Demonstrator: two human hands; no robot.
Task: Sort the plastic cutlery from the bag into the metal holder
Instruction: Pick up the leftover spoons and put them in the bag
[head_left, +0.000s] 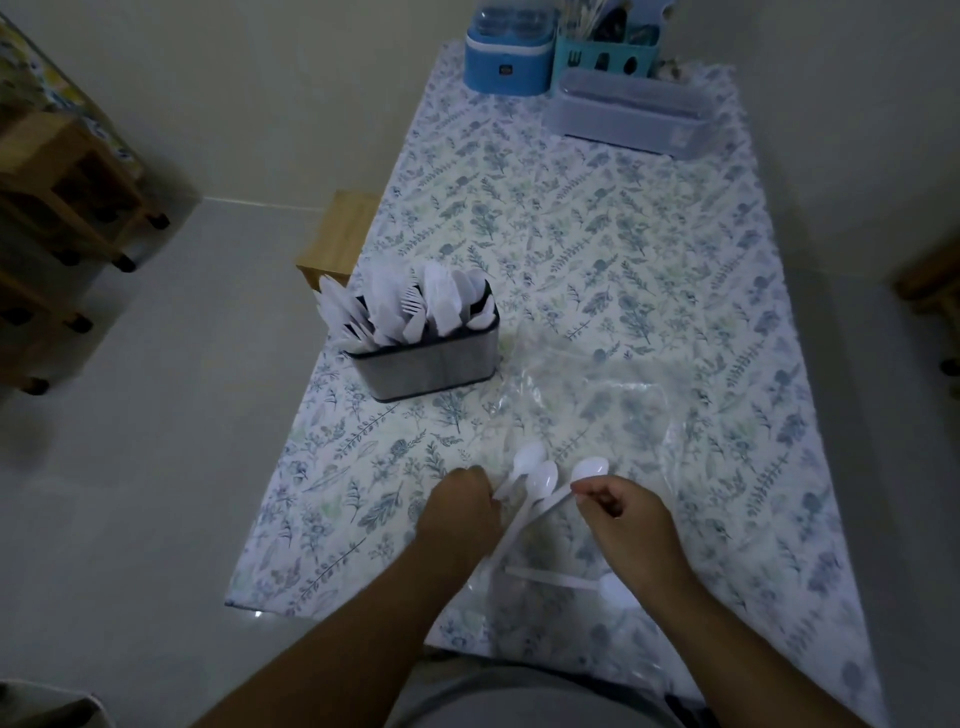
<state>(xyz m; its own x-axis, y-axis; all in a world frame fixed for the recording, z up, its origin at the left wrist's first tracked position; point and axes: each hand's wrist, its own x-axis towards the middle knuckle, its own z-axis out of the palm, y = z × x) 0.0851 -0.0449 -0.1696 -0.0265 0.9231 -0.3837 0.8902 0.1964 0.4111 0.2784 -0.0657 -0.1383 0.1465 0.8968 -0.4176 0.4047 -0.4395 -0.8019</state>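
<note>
While gathering last white plastic spoons (535, 480) off clear plastic bag (597, 415): left hand (457, 506) pinching two, right hand (618, 514) pinching one; next, likely carrying to nearly full grey metal holder (426, 371).

Left forearm: bare, enters from the lower left edge, angles up and right toward frame centre.
Left wrist: roughly straight, in line with the forearm.
Left hand (460, 506): back of hand faces the camera, fingers curled under, gripping white spoons (530, 480) by their handles; fingertips hidden.
Right forearm: bare, enters from the lower right, angles up and left.
Right wrist: bent slightly inward.
Right hand (621, 512): knuckles up, thumb and forefinger pinching the handle of a single white spoon (584, 475); remaining fingers curled loosely.
Spacing: hands close together, not touching, both low over the bench.
</note>
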